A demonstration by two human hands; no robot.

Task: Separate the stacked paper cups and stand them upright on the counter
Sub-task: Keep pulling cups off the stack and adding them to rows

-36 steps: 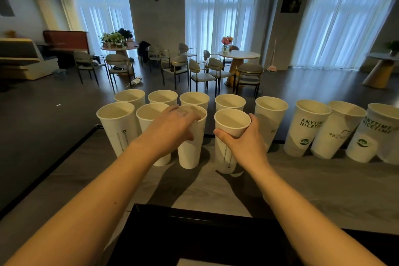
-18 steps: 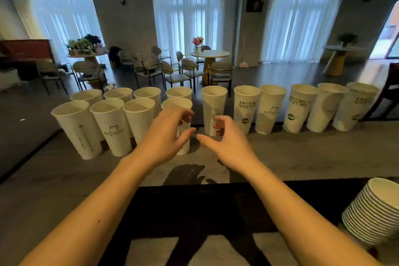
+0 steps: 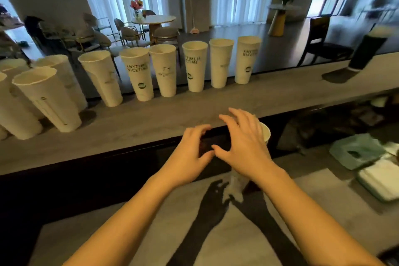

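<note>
Paper cups are the whole story here, and the nearest one is a stack (image 3: 264,133) standing on the lower work surface (image 3: 151,233), mostly hidden behind the right hand (image 3: 244,147). Only a bit of its rim and a blurry strip of its lower wall show, so how many cups are nested in it I can't tell. That right hand has its fingers spread and loosely bent, hovering right at the top of the stack; whether it actually touches the rim I can't tell, but it isn't wrapped around anything. The left hand (image 3: 192,157) sits just beside it, fingers curled a little, thumb nearly meeting the right thumb, holding nothing.

Off to the right on the same lower level there's a greenish tissue pack (image 3: 356,150) and something white and folded (image 3: 382,177), both pretty blurred.

Further back is the raised grey counter (image 3: 216,103). A row of separated cups (image 3: 168,70) stands upright along its far edge, some printed "ANYTIME IS NICE TIME". More cups (image 3: 47,98) crowd the left end, closer in. A dark cup (image 3: 367,49) stands alone at the right end, well apart from the white ones.
</note>
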